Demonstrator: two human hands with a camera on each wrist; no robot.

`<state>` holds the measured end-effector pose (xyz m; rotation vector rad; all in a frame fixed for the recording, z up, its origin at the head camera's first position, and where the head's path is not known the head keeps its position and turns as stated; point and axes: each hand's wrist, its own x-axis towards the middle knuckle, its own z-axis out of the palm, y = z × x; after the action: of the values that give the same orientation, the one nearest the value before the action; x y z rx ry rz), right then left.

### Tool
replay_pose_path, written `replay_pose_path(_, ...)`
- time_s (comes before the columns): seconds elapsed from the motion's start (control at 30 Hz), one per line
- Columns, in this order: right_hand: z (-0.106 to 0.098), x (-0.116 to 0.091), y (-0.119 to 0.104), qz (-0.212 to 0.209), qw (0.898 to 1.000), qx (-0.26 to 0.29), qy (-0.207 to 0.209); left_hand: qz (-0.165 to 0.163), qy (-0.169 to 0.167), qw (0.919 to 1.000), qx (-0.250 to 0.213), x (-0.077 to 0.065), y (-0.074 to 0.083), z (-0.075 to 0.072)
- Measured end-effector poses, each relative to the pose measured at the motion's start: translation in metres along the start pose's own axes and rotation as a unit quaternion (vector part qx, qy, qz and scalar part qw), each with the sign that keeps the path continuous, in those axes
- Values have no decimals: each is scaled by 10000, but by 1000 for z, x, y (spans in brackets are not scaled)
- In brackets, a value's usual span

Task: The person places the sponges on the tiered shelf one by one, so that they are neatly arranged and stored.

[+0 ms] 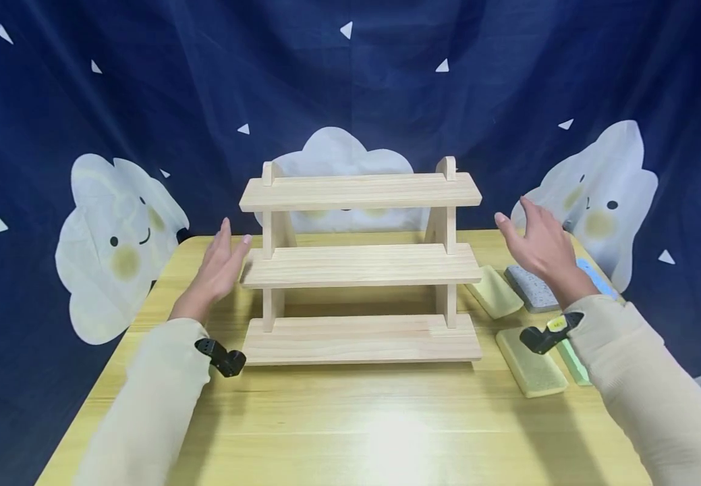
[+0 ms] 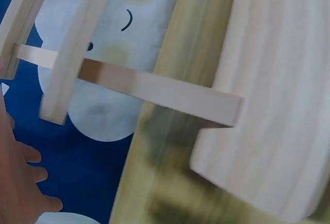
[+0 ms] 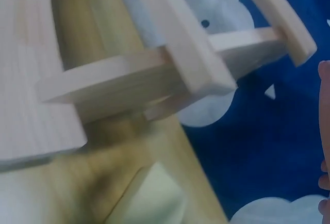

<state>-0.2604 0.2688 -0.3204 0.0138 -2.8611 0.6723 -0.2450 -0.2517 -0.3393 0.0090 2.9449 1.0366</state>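
A three-tier wooden display shelf (image 1: 362, 264) stands upright in the middle of the table. My left hand (image 1: 212, 273) is held beside its left end, about level with the middle tier, fingers extended; the left wrist view shows the fingers (image 2: 20, 177) at the left edge. My right hand (image 1: 541, 246) hovers off the shelf's right end, with thumb and fingers spread and nothing held. Whether the left thumb touches the shelf, I cannot tell. Below the right hand lie a pale yellow rectangular block (image 1: 494, 293) and a grey speckled block (image 1: 531, 287).
Another yellow block (image 1: 531, 363), a green block (image 1: 573, 362) and a blue block (image 1: 596, 278) lie on the right of the wooden table (image 1: 350, 412), partly hidden by the right arm. A dark blue curtain (image 1: 350, 81) with clouds hangs behind.
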Motion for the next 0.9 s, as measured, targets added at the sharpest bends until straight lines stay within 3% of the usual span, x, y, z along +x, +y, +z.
replay_pose_path(0.17,15,-13,14,175,9994,94,-299,-31,-55,9985,-549,-9,-9,12)
replay_pose_path(0.37,39,-29,26,145,9983,152,-550,-177,164,9952,-944,-19,-15,29)
replay_pose_path(0.6,64,-50,42,42,9972,191,-722,-318,251,9832,-1781,-25,-15,47)
replay_pose_path(0.7,73,-57,47,125,9963,127,-845,-382,225,9654,-2570,-26,-13,54)
replay_pose_path(0.8,81,-61,50,231,9950,51,-966,-495,269,9304,-3622,-28,-10,60)
replay_pose_path(0.9,87,-62,50,240,9942,10,-1046,-736,346,8967,-4351,-31,-7,64)
